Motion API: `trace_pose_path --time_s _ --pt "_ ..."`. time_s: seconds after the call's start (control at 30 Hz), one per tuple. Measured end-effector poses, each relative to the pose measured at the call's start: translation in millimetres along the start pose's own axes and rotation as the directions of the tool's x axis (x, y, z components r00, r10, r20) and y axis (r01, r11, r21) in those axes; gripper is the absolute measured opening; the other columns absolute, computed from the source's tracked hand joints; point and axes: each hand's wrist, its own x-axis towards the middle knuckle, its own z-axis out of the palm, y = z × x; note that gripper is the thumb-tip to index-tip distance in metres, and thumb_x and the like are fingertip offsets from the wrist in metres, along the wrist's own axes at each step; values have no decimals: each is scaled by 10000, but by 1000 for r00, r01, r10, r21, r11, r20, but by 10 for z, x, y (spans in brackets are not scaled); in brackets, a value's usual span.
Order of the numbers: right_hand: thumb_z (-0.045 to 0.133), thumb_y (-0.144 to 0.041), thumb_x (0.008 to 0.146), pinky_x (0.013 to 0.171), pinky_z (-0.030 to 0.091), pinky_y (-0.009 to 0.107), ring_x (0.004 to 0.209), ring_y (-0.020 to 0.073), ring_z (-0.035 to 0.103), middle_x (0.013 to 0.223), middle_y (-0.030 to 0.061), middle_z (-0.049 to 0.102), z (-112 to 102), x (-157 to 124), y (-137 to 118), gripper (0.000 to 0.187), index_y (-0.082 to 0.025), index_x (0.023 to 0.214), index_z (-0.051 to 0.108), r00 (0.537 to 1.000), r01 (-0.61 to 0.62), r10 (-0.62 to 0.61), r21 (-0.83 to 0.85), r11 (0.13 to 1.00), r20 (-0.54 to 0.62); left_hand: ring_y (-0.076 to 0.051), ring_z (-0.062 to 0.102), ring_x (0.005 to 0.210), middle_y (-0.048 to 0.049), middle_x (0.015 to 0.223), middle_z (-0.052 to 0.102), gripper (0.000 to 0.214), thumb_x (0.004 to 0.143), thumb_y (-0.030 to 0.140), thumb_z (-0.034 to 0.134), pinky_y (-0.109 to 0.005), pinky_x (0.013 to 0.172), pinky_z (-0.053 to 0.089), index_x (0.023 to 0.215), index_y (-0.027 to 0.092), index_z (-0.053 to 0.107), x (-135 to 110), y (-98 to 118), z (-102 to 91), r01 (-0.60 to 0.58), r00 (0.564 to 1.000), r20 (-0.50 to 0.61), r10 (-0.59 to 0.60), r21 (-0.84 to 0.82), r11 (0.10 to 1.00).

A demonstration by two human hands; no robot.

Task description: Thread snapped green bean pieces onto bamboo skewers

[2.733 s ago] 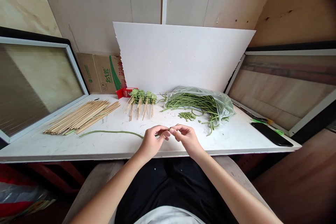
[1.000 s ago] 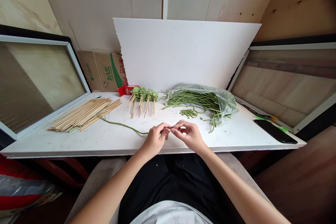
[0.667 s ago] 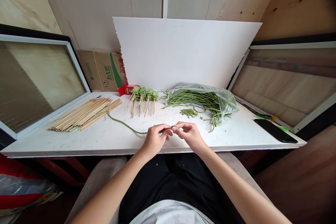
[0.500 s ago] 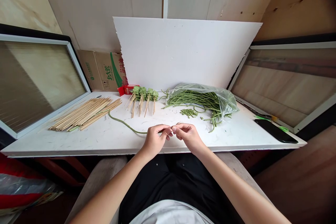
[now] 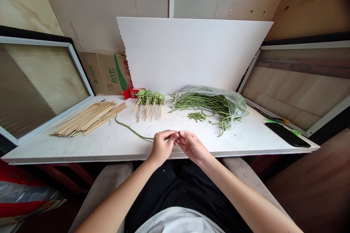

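A long green bean [image 5: 132, 130] trails across the white table from the left into my left hand [image 5: 163, 148], whose fingers are closed around it near one end. My right hand [image 5: 191, 146] meets the left one at the fingertips, thumb and fingers pinched at the bean's end. That end is hidden between the fingers. Both hands are just above the table's front edge. Beyond them lies a small heap of short bean pieces [image 5: 197, 117]. Further back, a clear plastic bag [image 5: 237, 103] holds many long green beans [image 5: 202, 102].
Bamboo skewers [image 5: 87, 116] lie in a pile at the left of the table [image 5: 109, 151]. Skewered bean bundles [image 5: 151, 97] sit at the back beside a red packet [image 5: 129, 93]. A black phone [image 5: 287, 134] and scissors [image 5: 269, 116] are at the right. A white board [image 5: 194, 54] stands behind.
My right hand has rolled slightly, its fingers now lower beneath the thumb, still against the left fingertips. The bean's far end has shifted slightly right, toward my hands.
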Motion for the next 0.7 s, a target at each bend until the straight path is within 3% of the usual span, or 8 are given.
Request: trace_pose_path --time_s 0.23,0.33,0.43,0.5,0.6,0.67,0.7 --pt "805 -409 841 711 432 270 728 132 545 800 6 634 27 14 42 224 -198 846 729 1000 -7 7 97 995 6 -144 609 601 -39 692 691 294 955 407 672 -261 617 529 850 148 763 -10 -61 24 26 999 -44 -29 -60 998" --pt "811 -449 823 748 453 298 753 155 564 789 10 636 -36 48 -9 260 -207 893 748 999 36 -36 13 999 -15 -138 615 589 -39 712 700 326 957 449 663 -274 640 541 875 145 747 12 -79 9 58 996 -61 -64 -88 994" --pt "862 -504 738 683 434 290 669 139 510 702 -10 598 -246 131 -126 340 -205 869 768 976 96 -131 -194 976 -174 -136 624 588 -48 736 708 356 964 477 646 -286 663 545 896 140 735 30 -111 -17 102 992 -64 -108 -88 991" --pt "878 -528 697 636 412 285 630 131 484 706 6 625 -461 208 -269 385 -186 846 782 930 127 -259 -435 892 -259 -140 628 600 -59 759 713 365 959 485 648 -291 666 545 908 134 732 38 -150 -36 130 989 -59 -135 -84 988" --pt "855 -547 701 643 429 291 715 174 565 847 80 720 -841 350 -570 454 -157 927 806 837 125 -474 -750 650 -272 -126 596 594 -68 780 706 369 952 483 654 -277 626 523 924 124 737 50 -235 -65 165 984 -49 -170 -91 982" --pt "796 -584 737 604 421 293 678 184 568 812 101 727 -1097 467 -780 522 -121 977 811 798 45 -538 -864 501 -271 -109 558 584 -60 772 692 362 953 468 654 -254 591 496 959 118 748 59 -298 -80 179 982 -42 -183 -83 980" --pt "774 -579 750 587 415 291 651 183 567 778 103 723 -1217 531 -874 532 -106 988 814 801 -20 -535 -906 424 -268 -102 542 582 -56 770 687 357 954 458 653 -245 579 483 980 116 752 63 -327 -87 184 981 -38 -188 -78 980"
